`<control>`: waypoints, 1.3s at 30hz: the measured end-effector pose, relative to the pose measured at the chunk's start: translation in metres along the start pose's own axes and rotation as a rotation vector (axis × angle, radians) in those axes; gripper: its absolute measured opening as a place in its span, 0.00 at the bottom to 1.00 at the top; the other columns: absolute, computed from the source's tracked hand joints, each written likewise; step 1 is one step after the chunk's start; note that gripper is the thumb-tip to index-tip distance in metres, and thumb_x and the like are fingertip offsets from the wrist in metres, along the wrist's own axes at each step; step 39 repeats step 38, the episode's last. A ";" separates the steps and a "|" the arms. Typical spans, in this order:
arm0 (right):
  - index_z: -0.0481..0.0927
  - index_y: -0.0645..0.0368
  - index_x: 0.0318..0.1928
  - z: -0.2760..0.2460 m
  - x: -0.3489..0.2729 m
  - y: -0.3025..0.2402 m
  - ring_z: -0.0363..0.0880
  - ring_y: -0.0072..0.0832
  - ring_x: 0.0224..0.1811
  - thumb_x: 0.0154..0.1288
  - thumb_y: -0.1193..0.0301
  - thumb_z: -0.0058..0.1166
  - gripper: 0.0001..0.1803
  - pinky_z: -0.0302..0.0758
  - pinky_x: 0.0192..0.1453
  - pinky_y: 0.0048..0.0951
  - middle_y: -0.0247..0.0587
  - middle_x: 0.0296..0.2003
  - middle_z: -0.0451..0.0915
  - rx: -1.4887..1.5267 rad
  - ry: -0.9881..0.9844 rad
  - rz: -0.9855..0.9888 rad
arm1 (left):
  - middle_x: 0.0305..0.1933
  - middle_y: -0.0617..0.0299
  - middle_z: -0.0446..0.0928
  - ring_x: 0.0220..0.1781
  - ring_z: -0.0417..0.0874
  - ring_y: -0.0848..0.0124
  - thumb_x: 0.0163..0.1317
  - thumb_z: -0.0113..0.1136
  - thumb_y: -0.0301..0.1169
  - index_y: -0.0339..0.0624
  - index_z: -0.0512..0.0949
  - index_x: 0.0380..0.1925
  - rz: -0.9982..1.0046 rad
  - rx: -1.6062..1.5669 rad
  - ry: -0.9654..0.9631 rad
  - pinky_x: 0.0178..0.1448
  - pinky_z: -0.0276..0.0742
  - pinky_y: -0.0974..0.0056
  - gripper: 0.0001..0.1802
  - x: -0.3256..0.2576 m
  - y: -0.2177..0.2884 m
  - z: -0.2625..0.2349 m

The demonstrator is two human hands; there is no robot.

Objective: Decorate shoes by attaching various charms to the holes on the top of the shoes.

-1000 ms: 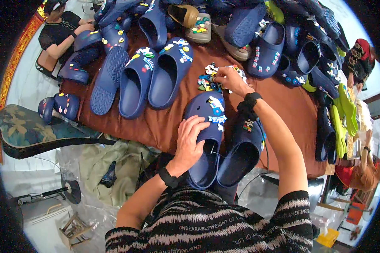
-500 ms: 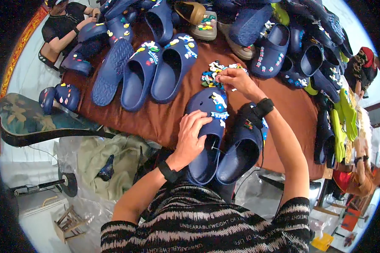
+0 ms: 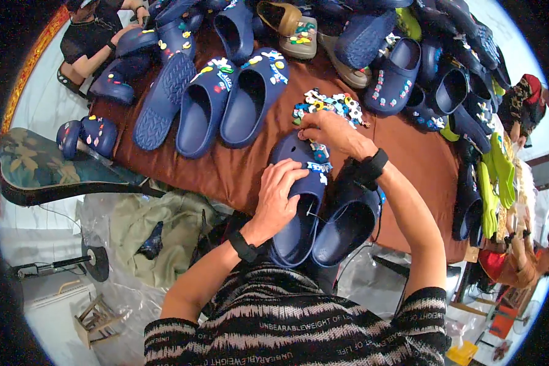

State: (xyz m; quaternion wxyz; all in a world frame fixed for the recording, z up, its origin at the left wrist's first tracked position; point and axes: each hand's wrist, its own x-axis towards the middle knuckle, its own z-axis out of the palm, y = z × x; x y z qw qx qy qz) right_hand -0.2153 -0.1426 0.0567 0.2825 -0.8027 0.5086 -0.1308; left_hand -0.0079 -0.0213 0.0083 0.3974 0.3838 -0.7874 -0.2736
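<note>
Pressing flat on the navy foam clog (image 3: 299, 207) at the brown table's (image 3: 409, 152) near edge, the left hand (image 3: 279, 198) steadies it, long axis running away, while the nearer right hand (image 3: 329, 131) pinches among colourful shoe charms (image 3: 329, 107) just beyond its toe.

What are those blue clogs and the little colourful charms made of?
The navy clog under the left hand looks like matte moulded foam or rubber: thick, seamless walls without shine. The charms by the right hand look like soft, brightly coloured moulded plastic, though they are too small to be sure.
</note>
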 end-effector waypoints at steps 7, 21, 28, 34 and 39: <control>0.85 0.64 0.41 0.000 0.003 0.001 0.86 0.38 0.37 0.62 0.67 0.64 0.13 0.78 0.43 0.38 0.49 0.34 0.87 0.034 0.011 -0.046 | 0.61 0.52 0.73 0.71 0.68 0.51 0.45 0.60 0.15 0.42 0.77 0.53 -0.006 0.009 -0.004 0.76 0.59 0.49 0.30 -0.001 0.000 0.001; 0.85 0.58 0.34 -0.013 0.017 -0.018 0.85 0.45 0.39 0.55 0.64 0.67 0.12 0.78 0.42 0.46 0.46 0.32 0.86 -0.412 -0.231 0.016 | 0.62 0.51 0.73 0.71 0.68 0.50 0.46 0.61 0.16 0.41 0.76 0.54 0.002 0.000 -0.034 0.76 0.58 0.48 0.29 0.002 0.000 0.000; 0.87 0.59 0.33 -0.003 0.025 -0.024 0.87 0.46 0.38 0.53 0.62 0.69 0.13 0.80 0.41 0.46 0.45 0.31 0.86 -0.623 -0.261 0.054 | 0.61 0.51 0.73 0.70 0.68 0.51 0.47 0.61 0.17 0.41 0.76 0.53 -0.006 0.000 -0.049 0.76 0.58 0.48 0.29 0.003 0.001 0.001; 0.88 0.64 0.37 -0.001 0.025 -0.025 0.90 0.42 0.38 0.47 0.61 0.76 0.21 0.84 0.36 0.43 0.51 0.33 0.88 -0.691 -0.194 0.019 | 0.61 0.51 0.73 0.70 0.68 0.50 0.47 0.61 0.17 0.41 0.76 0.53 0.007 0.003 -0.038 0.76 0.58 0.48 0.28 0.003 -0.003 0.002; 0.86 0.64 0.37 -0.002 0.026 -0.028 0.87 0.46 0.42 0.52 0.60 0.73 0.20 0.81 0.42 0.45 0.51 0.35 0.87 -0.645 -0.246 0.074 | 0.62 0.50 0.72 0.70 0.68 0.50 0.48 0.61 0.17 0.41 0.76 0.54 0.006 0.003 -0.057 0.76 0.57 0.48 0.29 0.003 -0.002 0.000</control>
